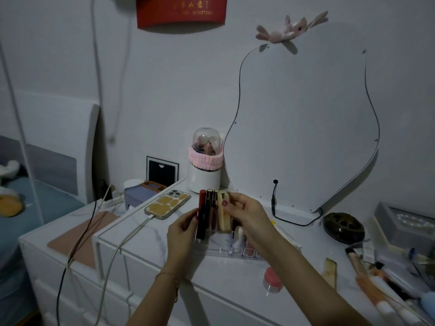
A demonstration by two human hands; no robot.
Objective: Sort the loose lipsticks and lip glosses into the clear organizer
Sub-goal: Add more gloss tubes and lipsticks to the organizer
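Note:
The clear organizer stands on the white dresser top at centre, with several dark red lip gloss tubes upright in its left slots. My right hand pinches a cream-yellow lip gloss tube that stands beside those tubes. My left hand rests against the organizer's left side, its thumb on the outermost red tube. A white tube and pinkish lipsticks sit in the front compartments, partly hidden by my right wrist. A loose pale yellow tube lies to the right.
A phone on a charging cable lies left of the organizer. A small pink-lidded jar sits at the front. Brushes and tubes clutter the right edge. A mirror, a brush holder and a dark round box stand behind.

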